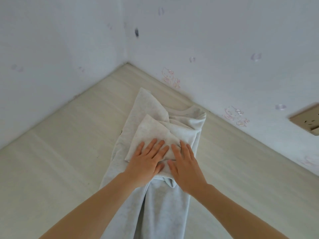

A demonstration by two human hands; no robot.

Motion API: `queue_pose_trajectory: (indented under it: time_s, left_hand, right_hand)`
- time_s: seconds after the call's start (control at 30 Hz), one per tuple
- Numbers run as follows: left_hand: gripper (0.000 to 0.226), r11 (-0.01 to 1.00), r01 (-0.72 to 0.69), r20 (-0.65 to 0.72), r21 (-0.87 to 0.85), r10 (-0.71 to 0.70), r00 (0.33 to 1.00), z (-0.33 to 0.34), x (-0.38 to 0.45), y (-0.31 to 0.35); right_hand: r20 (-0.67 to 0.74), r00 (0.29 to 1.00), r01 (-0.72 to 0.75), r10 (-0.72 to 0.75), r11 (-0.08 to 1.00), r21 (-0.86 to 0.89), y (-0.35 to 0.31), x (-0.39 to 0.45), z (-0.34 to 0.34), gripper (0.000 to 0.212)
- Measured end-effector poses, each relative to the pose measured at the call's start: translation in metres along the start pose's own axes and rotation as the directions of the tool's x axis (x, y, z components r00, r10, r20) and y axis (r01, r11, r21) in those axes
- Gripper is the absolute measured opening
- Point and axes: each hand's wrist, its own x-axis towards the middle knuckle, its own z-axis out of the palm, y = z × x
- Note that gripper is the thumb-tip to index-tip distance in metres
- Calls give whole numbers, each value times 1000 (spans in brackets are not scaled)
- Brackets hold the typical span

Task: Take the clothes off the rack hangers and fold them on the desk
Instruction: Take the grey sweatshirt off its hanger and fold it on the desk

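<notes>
A pale grey shirt [150, 195] lies on the light wooden desk [57, 161], in the corner where two white walls meet. Its collar end points to the right wall, and its body runs down toward the person and passes out of view at the lower edge. Both sleeves are folded inward over the chest, so the garment is now a long narrow strip.

The left hand [146, 161] lies flat on the folded sleeve, with fingers straight and spread, and it presses the cloth down. The right hand [185, 167] lies just beside it, also flat with straight fingers, and presses the same folded part. Neither hand grips or pinches the fabric; both are released and only rest on it with the palms. The two thumbs are near each other over the middle of the shirt.

No box or basket shows in this view.

On the left of the shirt the desk has a wide bare surface up to the left wall. On the right the strip of desk between the shirt and the right wall is narrower. A beige wall socket [307, 119] sits on the right wall, well apart from the shirt, and faint cartoon stickers [235, 116] are on the wall just above the desk edge.
</notes>
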Motion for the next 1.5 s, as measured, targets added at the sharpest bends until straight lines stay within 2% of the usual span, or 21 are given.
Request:
queue_pose_trajectory:
  time_s: [0.07,0.23,0.33,0.43,0.5,0.6,0.7,0.8,0.9,1.0,1.1,1.17,1.2,1.27,1.3,1.37,1.4,1.43,1.5]
  left_hand:
    - [61,1000,23,-8,6,-23,1000,3,2,2]
    - [63,992,123,-29,14,-123,992,8,15,6]
    - [65,986,167,26,22,-168,985,3,21,11]
    - [64,983,170,4,-66,-170,985,-6,8,10]
    - [61,988,124,-42,-94,-128,991,-2,-22,7]
    - [67,996,79,9,-30,-79,997,16,-85,6]
    - [71,978,180,41,-104,-176,984,28,-150,16]
    - [75,923,318,58,-217,-313,948,29,-205,37]
    - [80,813,487,89,-320,-486,870,28,-248,60]
    - [89,697,565,94,-441,-590,802,26,-287,80]
    - [95,533,614,100,-582,-702,705,19,-320,98]
    - [97,401,622,118,-672,-772,625,13,-330,106]
    - [98,324,632,159,-704,-795,585,10,-333,108]
    - [91,122,655,305,-745,-812,498,9,-335,107]
    - [79,1,640,385,-768,-798,464,9,-335,104]
    - [57,-265,532,527,-804,-731,433,7,-335,96]
    - [49,-361,484,577,-798,-690,437,4,-334,93]
    - [42,-392,466,596,-793,-660,459,1,-334,91]
    - [30,-333,471,564,-817,-632,532,-3,-333,89]
  right_hand:
    - [55,998,-22,25,998,-56,0,2,14,80]
    - [82,996,-34,43,994,-101,10,27,15,68]
    - [106,994,-24,37,993,-119,12,34,6,65]
    - [44,998,-35,38,998,-52,9,19,1,61]
    - [-18,999,-44,44,999,17,5,-4,8,60]
    - [-38,996,-74,77,993,92,2,-54,25,65]
    - [0,997,-74,74,994,76,-2,-109,40,67]
    - [31,999,27,-26,1000,-8,-12,-169,59,62]
    - [34,997,74,-73,997,-10,-21,-216,75,54]
    - [104,993,52,-55,998,25,-28,-258,84,53]
    - [20,1000,9,-12,985,174,-37,-295,88,46]
    - [-39,996,-67,84,944,322,-44,-312,92,37]
    - [-21,987,-138,160,906,401,-47,-318,95,32]
    - [107,934,-341,340,769,541,-54,-322,99,20]
    - [204,888,-447,413,668,595,-57,-321,100,11]
    - [360,819,-560,446,489,669,-63,-315,97,20]
    - [421,797,-587,433,394,707,-63,-312,97,24]
    - [468,782,-599,412,287,748,-66,-309,96,23]
    - [558,749,-625,357,101,774,-70,-306,99,28]
